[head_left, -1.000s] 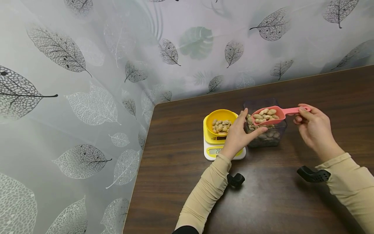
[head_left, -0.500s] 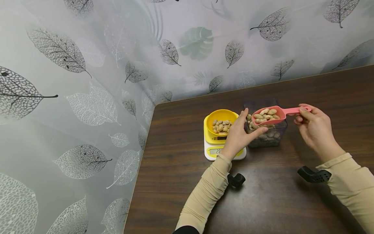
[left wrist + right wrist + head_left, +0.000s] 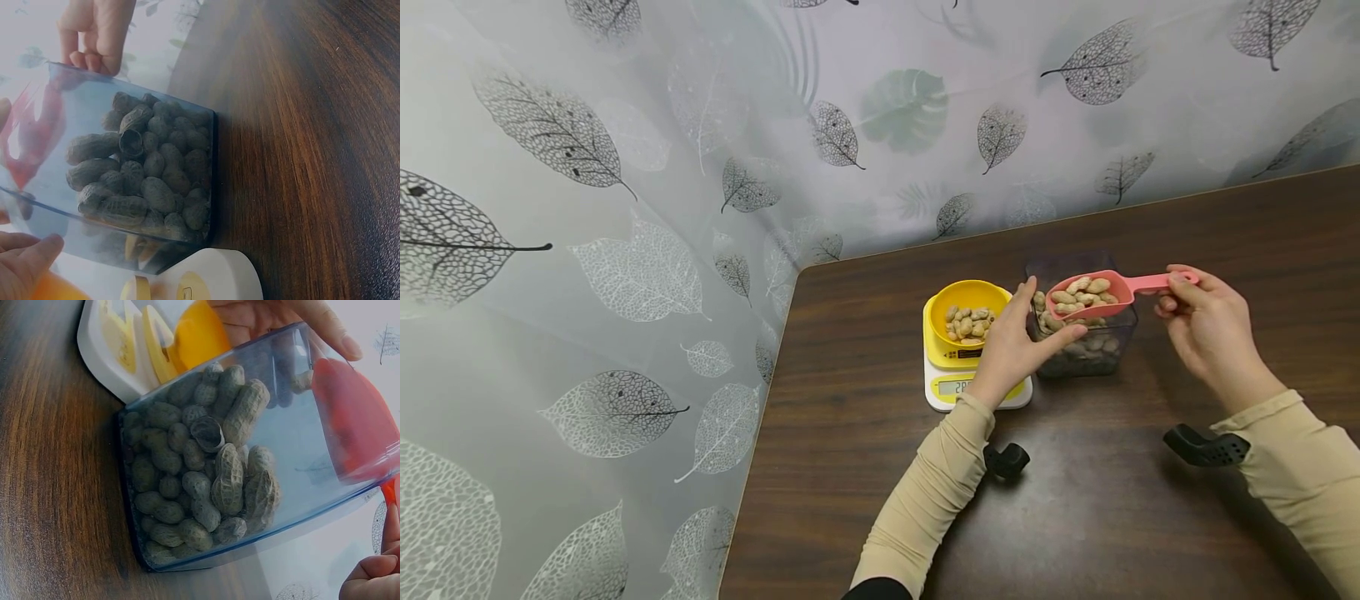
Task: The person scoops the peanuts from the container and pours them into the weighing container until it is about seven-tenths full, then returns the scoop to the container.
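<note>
My right hand pinches the handle of a pink scoop between thumb and fingers. The scoop is loaded with peanuts in their shells and is held level at the mouth of a clear plastic container. More peanuts fill the lower part of that container. My left hand holds the container at its left side, thumb along the near rim and fingers along the left wall. Just left of it, a yellow bowl with some peanuts sits on a yellow-and-white kitchen scale, its display partly hidden by my left hand.
Everything stands on a dark wooden table. A leaf-patterned sheet hangs along the table's back and left edges. Black wrist mounts stick out below both sleeves.
</note>
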